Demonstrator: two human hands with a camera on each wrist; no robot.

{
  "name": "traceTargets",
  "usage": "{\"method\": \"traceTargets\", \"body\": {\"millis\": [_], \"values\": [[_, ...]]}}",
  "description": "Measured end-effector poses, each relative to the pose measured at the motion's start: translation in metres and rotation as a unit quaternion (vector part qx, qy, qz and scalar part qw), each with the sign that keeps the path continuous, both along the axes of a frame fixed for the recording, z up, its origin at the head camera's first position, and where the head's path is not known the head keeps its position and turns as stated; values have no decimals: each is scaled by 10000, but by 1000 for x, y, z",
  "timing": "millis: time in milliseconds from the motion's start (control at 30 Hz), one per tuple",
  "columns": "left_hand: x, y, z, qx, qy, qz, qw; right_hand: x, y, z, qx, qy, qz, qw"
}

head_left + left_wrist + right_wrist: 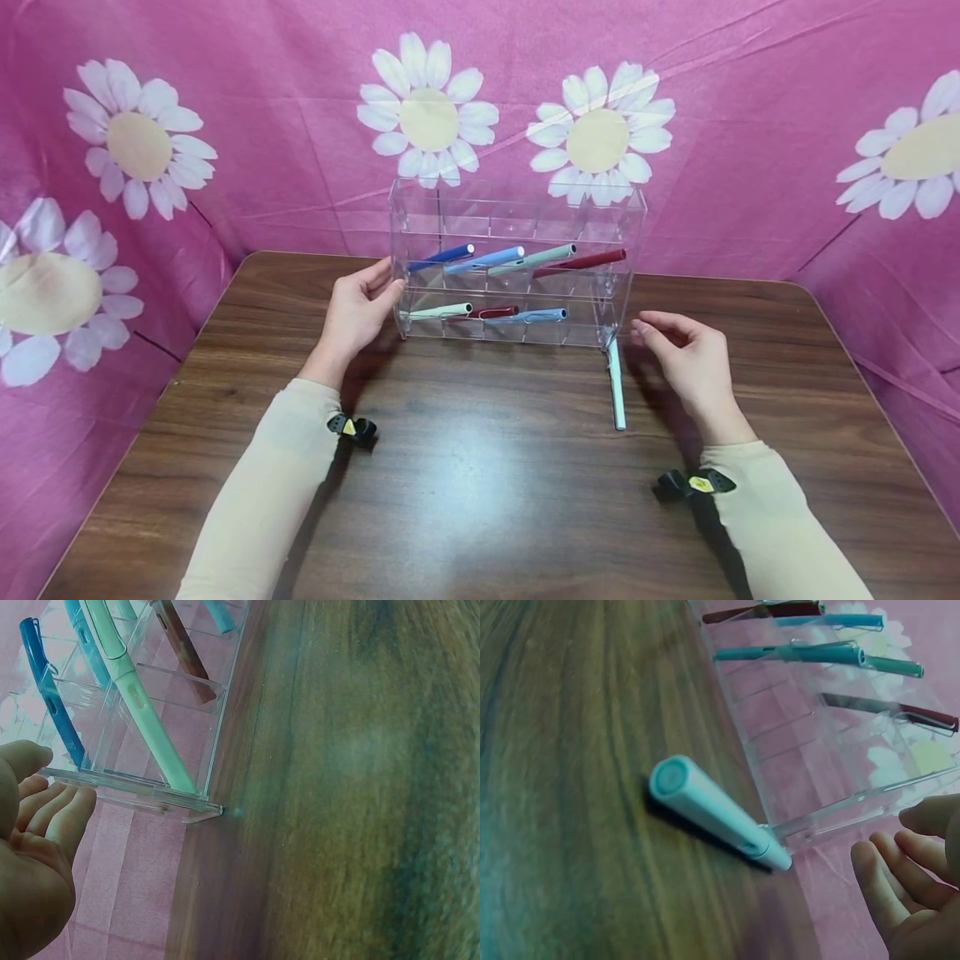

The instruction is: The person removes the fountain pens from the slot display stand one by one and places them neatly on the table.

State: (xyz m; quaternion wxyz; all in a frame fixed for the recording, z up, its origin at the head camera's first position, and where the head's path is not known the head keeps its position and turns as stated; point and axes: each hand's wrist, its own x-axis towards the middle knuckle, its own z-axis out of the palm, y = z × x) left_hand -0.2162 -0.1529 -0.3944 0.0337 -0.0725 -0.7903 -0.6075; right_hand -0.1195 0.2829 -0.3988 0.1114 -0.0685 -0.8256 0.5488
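Observation:
A clear acrylic pen rack [513, 287] stands upright toward the back of the table. My left hand [362, 307] pinches its left side, with the thumb [26, 759] on one face of the panel edge and the fingers on the other. To the right, my right hand [690, 358] hovers apart from the rack, fingers loosely bent and holding nothing. A pale mint pen [617, 387] lies on the table at the rack's right foot, its near end toward me. The upper row holds dark blue [442, 257], light blue, green and dark red [585, 262] pens.
In the lower row sit a light green pen [442, 311], a dark red pen [491, 313] and a blue pen [543, 316]. The brown wooden table [465, 500] reaches a pink cloth [300, 167] with daisies behind it. Each sleeve has a black wrist camera.

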Motion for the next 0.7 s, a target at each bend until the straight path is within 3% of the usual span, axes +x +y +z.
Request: {"method": "traceTargets", "body": {"millis": [300, 567, 700], "values": [[-1, 0, 0, 7, 47, -7, 10000, 0, -6, 13, -100, 438, -180, 9988], [-1, 0, -1, 32, 13, 18, 10000, -1, -12, 22, -1014, 1038, -170, 9893], [-1, 1, -1, 43, 11, 9, 10000, -2, -16, 26, -1227, 1340, -185, 9832]]}}
